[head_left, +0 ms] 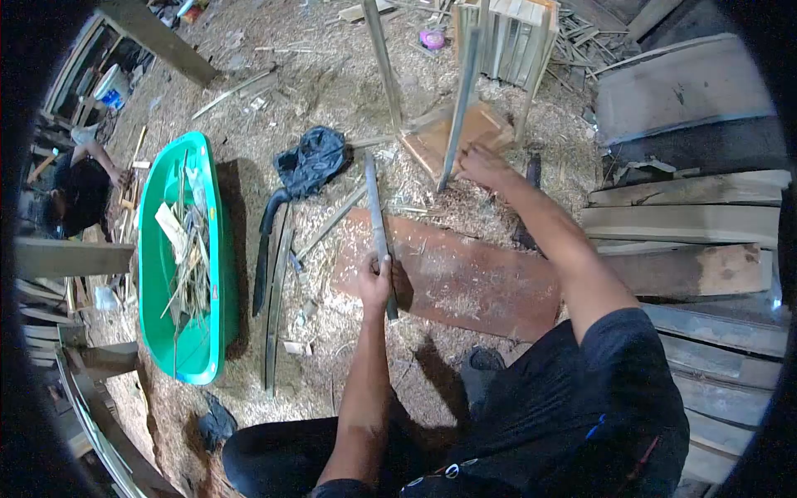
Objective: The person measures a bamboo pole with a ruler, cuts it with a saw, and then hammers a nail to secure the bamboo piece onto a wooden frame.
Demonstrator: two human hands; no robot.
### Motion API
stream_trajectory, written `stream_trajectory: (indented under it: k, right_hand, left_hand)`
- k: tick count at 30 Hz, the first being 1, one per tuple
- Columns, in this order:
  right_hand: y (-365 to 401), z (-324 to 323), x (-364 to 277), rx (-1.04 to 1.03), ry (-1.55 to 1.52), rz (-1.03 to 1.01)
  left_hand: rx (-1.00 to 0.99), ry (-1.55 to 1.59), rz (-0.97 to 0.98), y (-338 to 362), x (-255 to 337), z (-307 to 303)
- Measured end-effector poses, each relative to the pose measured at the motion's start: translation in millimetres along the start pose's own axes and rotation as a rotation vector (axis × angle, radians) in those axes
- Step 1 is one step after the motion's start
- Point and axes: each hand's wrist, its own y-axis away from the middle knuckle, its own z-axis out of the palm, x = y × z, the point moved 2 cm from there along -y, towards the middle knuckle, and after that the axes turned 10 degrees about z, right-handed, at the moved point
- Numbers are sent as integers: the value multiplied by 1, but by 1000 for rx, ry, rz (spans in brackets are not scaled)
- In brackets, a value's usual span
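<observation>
My left hand [375, 280] is wrapped around a long, narrow grey strip [376, 203] with a dark lower end. The strip is above a reddish-brown board [465, 278] strewn with shavings. Farther forward, my right hand [481, 166] is closed at the lower part of an upright grey slat [462, 104]; the slat partly hides its fingertips. Behind that hand is a brown wooden panel [440, 145]. A machete [264, 249] with a black handle lies to the left of the board, by a black plastic bag [311, 159].
A green plastic tub [217, 290] with wood scraps stands at left. Another person's hand [121, 178] is beyond it. A slatted wooden frame [510, 41] and a pink tape measure [432, 38] are at the back. Planks [681, 224] line the right side.
</observation>
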Motion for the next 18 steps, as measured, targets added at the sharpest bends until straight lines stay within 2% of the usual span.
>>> stream_trajectory:
  k: [2,5,6,9,13,17,18]
  right_hand:
    - [16,-55,-7,-55,-133,-36]
    - [24,-92,-13,14,-348,-117]
    - [28,-106,-19,-10,-374,-97]
    - [37,-131,-43,-54,-427,-60]
    - [53,-153,-67,-54,-409,-91]
    - [68,-171,-83,-137,-435,-118]
    - [74,-179,-89,-168,-467,-118]
  left_hand:
    - [17,14,37,-6,-5,-2]
    - [-14,166,-82,-11,-2,-11]
    - [-40,51,-57,-11,11,-15]
    - [-55,-28,14,-13,13,-27]
    - [-25,-49,-22,-1,18,-44]
    - [36,-342,255,-2,-9,-65]
    - [-5,-328,57,7,19,-68]
